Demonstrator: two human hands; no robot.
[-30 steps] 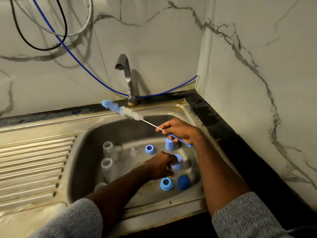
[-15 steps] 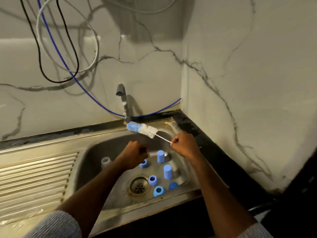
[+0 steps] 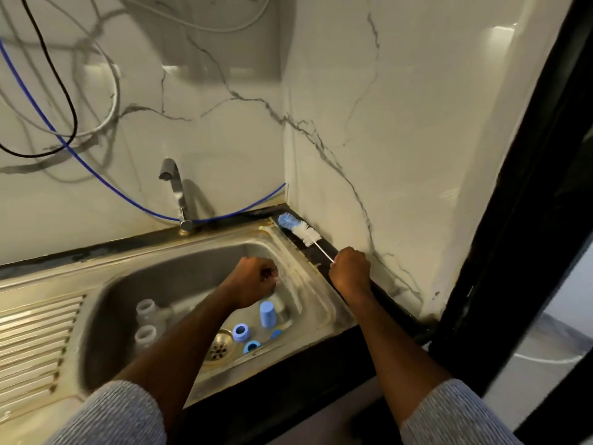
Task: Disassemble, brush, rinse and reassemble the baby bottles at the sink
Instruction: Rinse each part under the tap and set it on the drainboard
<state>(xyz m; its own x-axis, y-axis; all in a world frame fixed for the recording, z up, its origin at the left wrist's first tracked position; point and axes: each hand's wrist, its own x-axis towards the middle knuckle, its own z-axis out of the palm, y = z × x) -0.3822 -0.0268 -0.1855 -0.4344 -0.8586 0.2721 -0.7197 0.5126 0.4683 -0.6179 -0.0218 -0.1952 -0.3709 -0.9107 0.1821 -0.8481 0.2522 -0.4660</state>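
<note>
Right hand (image 3: 350, 270) clenched on bottle brush (image 3: 300, 230) handle — bristle head lay on dark surface (image 3: 396, 301) strip by right wall, outside sink (image 3: 308, 289). Left hand (image 3: 253, 281) over basin, fingers curled; could not tell whether they held anything. Two clear bottles (image 3: 146, 322) stood at basin left. Blue cap (image 3: 267, 313) upright, blue rings (image 3: 240, 331) near drain (image 3: 220, 348). Tap (image 3: 175, 191) behind basin.

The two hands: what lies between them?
In the head view, only the steel sink rim lies between the left hand and the right hand, which grips the brush. No bottle part sits there.
</note>
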